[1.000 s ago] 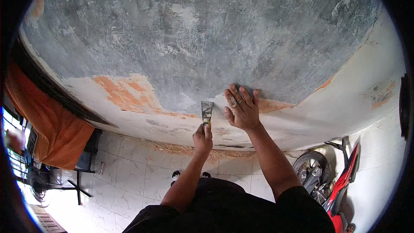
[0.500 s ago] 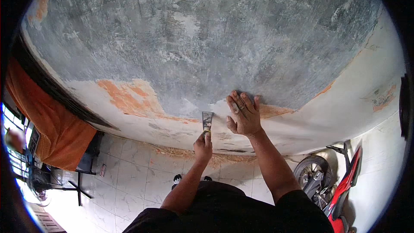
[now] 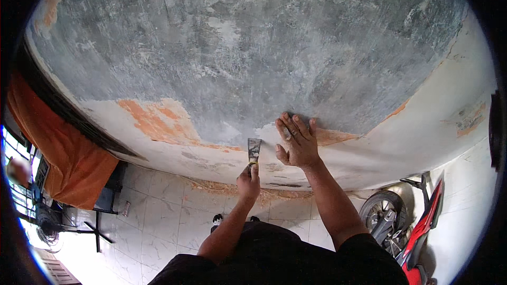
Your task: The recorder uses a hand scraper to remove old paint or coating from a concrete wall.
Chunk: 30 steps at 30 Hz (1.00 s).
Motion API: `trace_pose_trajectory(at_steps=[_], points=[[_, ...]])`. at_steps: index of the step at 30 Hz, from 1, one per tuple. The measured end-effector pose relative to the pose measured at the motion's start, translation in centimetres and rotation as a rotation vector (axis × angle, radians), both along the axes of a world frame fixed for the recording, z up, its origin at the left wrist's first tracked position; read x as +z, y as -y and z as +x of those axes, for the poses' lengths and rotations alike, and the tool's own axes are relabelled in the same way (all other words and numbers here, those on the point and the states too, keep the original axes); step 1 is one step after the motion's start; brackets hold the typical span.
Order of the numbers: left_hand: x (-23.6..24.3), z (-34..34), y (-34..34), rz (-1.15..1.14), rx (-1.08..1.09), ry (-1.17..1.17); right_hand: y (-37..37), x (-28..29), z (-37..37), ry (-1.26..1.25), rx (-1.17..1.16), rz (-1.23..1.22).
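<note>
My left hand (image 3: 248,183) is closed round the handle of a scraper (image 3: 254,149), its flat metal blade pointing up at the wall. The blade's tip lies by the lower border of a grey scraped area (image 3: 237,63), where white paint (image 3: 222,159) begins; whether it touches, I cannot tell. To the right, my right hand (image 3: 300,142) rests flat against the wall with fingers spread, dusty and holding nothing. Beside its fingers shows a patch of bare orange (image 3: 338,136). A larger orange patch (image 3: 158,120) lies farther left on the wall.
Paint flakes (image 3: 232,189) lie along the wall's foot on the tiled floor (image 3: 158,206). A red and black motorcycle (image 3: 422,227) stands at the right. At left are an orange cloth (image 3: 68,153) draped over something and a black fan (image 3: 50,224) on a stand.
Almost nothing differs. The scraper and both hands appear in nearly the same places, with a very slight shift of the right fingers in the picture.
</note>
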<state>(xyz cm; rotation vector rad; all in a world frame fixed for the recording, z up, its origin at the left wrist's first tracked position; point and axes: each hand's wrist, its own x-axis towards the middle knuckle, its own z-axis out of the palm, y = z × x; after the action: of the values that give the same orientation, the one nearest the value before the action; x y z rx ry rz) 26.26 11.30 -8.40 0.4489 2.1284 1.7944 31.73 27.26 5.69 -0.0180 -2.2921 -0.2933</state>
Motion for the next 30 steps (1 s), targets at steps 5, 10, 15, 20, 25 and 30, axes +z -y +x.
trace_pose_trajectory(at_steps=[5, 10, 15, 20, 25, 30], points=[[3.4, -0.6, -0.5, 0.117, -0.034, 0.097, 0.0, 0.0, -0.2, -0.031, 0.02, -0.018], [-0.7, -1.1, -0.2, 0.105, 0.027, -0.02, 0.1, 0.3, -0.1, -0.042, 0.026, -0.007], [6.6, -1.4, -0.3, 0.062, -0.04, -0.028, -0.2, 0.2, -0.1, -0.021, 0.013, -0.002], [0.8, -0.8, -0.4, 0.126, 0.01, -0.002, 0.0, -0.2, -0.2, -0.019, -0.003, -0.049], [5.9, -0.1, -0.8, 0.177, -0.072, 0.141, -0.2, -0.5, 0.2, -0.027, -0.005, -0.056], [-0.2, -0.4, -0.1, 0.08, 0.017, 0.072, 0.1, -0.1, 0.0, -0.024, 0.002, -0.021]])
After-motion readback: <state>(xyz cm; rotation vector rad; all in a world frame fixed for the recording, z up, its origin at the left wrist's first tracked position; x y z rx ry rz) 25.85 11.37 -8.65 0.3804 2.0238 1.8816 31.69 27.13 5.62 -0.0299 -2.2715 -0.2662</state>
